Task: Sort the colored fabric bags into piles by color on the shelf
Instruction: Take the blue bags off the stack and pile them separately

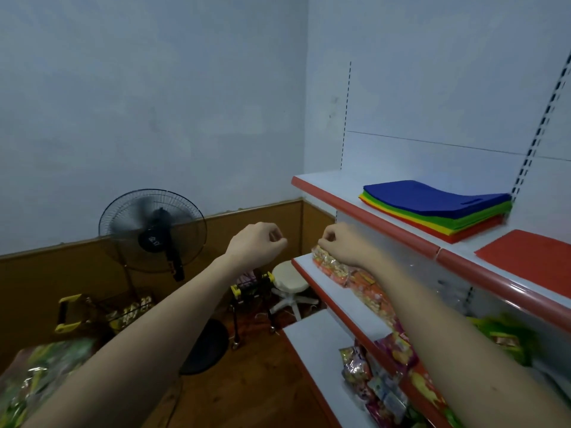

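head | left hand (pixel 258 242) and right hand (pixel 340 242) curled, holding nothing, short of the white red-edged shelf (pixel 364 208) | mixed stack of flat fabric bags, blue on top (pixel 438 205), beside lone red bag (pixel 531 257) | step: likely reaching in; next: lift the blue bag clear

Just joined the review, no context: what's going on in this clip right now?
A person stands at a shop shelf with both arms stretched out. The left hand and right hand are curled into loose fists and hold nothing. On the top shelf lies a mixed stack of fabric bags, blue on top, then green, yellow and orange-red layers. Beside it, to the right, a red bag lies flat on its own. Neither hand touches the bags, so sorting looks barely begun.
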Motion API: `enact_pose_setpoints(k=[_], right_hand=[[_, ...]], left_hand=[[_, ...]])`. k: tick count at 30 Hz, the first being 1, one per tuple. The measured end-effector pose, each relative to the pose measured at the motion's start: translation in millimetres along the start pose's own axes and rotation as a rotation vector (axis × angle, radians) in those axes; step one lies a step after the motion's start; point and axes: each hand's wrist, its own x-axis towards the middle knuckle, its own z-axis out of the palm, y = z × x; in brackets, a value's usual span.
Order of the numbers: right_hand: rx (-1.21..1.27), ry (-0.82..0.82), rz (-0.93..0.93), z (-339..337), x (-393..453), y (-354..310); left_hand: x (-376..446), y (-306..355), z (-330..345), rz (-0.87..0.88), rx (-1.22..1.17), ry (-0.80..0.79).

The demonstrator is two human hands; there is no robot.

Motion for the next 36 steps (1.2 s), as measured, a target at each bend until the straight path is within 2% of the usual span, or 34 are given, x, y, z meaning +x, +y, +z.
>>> enact_pose_setpoints(k=[7, 12, 15, 20, 23, 27, 30, 31, 34, 36], right_hand=[[0.039, 0.032, 0.092, 17, 53, 10], [0.019, 0.090, 0.142, 5, 90, 37], [0.059, 0.160, 0.188, -9, 111, 63], [0.113, 0.382, 0.289, -34, 131, 103], [0.108, 0.556, 0.349, -50, 128, 128], [0.076, 0.900, 0.447, -74, 113, 160], [0.035, 1.165, 0.609, -90, 102, 188], [0.012, 1.183, 0.682, -92, 100, 198], [-0.012, 1.084, 0.904, -85, 103, 218], [0.017, 1.100, 0.979, -76, 106, 225]], left_hand=[[78, -27, 20, 0.119, -0.076, -0.032], [149, -17, 51, 0.219, -0.160, 0.000], [194, -1, 69, 0.281, -0.242, -0.048], [265, 28, 95, 0.342, -0.403, -0.184], [303, 44, 115, 0.353, -0.480, -0.199], [338, 67, 145, 0.353, -0.591, -0.213], [362, 82, 165, 0.348, -0.603, -0.191], [370, 88, 171, 0.352, -0.605, -0.181], [386, 99, 192, 0.379, -0.575, -0.177], [391, 103, 206, 0.409, -0.561, -0.219]])
